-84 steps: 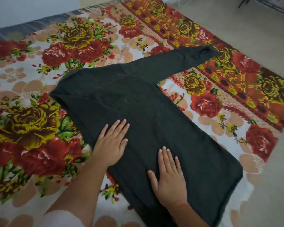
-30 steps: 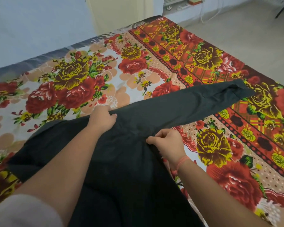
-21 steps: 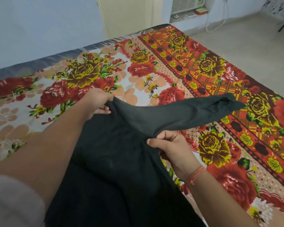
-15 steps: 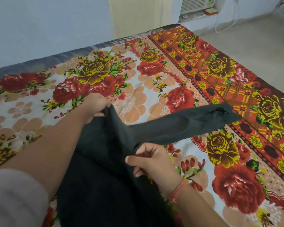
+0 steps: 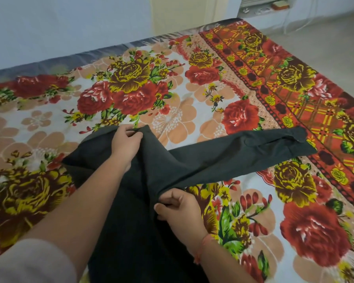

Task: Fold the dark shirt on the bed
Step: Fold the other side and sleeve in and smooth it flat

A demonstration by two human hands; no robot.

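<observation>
Two bare hands grip a dark charcoal long-sleeved cloth shirt (image 5: pixel 143 201) that lies on the bed's floral sheet of red and yellow roses (image 5: pixel 192 82). The left hand (image 5: pixel 125 144) has its fingers curled round a bunched fold at the shirt's far edge, lifting it slightly off the sheet. The right hand (image 5: pixel 180 211), with a red thread bracelet (image 5: pixel 200 250) on its wrist, pinches the cloth where the sleeve (image 5: pixel 253 152) meets the body. That sleeve stretches flat to the right, its cuff reaching the sheet's patterned red border.
</observation>
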